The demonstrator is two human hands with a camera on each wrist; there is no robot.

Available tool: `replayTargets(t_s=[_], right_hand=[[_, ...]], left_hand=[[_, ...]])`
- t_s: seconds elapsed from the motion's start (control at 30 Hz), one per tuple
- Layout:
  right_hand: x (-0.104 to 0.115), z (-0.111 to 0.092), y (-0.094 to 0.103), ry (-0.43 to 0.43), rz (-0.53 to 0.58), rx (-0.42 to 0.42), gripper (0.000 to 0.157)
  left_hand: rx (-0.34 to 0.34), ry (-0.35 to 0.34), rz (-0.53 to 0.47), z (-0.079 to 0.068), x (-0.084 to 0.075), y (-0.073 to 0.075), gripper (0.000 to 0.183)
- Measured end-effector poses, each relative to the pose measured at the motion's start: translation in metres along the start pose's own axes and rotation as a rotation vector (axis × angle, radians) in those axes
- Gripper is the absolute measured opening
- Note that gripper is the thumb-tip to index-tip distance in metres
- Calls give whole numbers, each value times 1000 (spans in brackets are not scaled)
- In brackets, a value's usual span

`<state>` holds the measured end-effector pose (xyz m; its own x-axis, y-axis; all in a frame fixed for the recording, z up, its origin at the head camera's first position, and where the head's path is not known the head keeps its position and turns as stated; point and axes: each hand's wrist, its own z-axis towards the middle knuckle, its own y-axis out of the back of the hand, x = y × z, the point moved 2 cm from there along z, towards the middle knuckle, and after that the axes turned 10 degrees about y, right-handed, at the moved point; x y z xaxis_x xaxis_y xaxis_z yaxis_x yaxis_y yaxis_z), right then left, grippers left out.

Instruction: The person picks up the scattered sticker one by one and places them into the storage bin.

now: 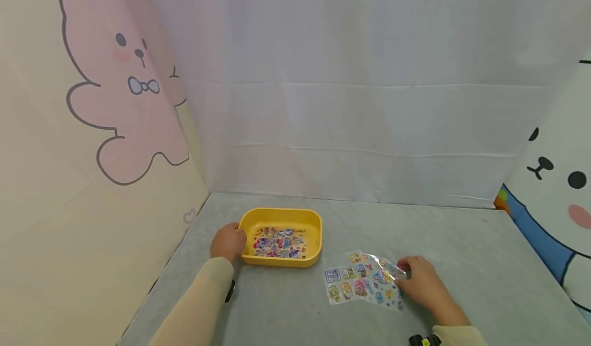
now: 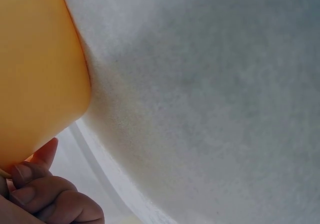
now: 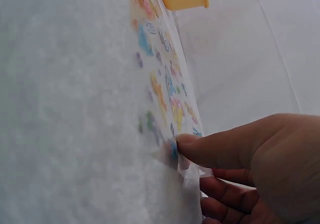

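A yellow plastic tray stands on the table with colourful cartoon stickers inside it. My left hand grips the tray's left rim; in the left wrist view its curled fingers meet the tray's edge. To the right of the tray lies a clear sticker sheet printed with small cartoon figures. Its right edge is pinched between the thumb and fingers of my right hand, also seen close up in the right wrist view. The sheet looks slightly bent near that hand.
A grey-white cloth covers the table. White fabric hangs behind it. At the left is a cream wall with a pink bear, and at the right a panel with a white cartoon animal.
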<state>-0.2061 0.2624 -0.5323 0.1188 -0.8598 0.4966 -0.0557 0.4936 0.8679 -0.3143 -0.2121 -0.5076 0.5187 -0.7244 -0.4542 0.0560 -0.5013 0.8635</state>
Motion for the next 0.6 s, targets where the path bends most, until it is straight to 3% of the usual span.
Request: replayTargets(t_s=[0.6], right_hand=[[11, 5, 0, -171, 95, 75, 40]], left_hand=[[7, 51, -13, 2, 0, -4, 44]])
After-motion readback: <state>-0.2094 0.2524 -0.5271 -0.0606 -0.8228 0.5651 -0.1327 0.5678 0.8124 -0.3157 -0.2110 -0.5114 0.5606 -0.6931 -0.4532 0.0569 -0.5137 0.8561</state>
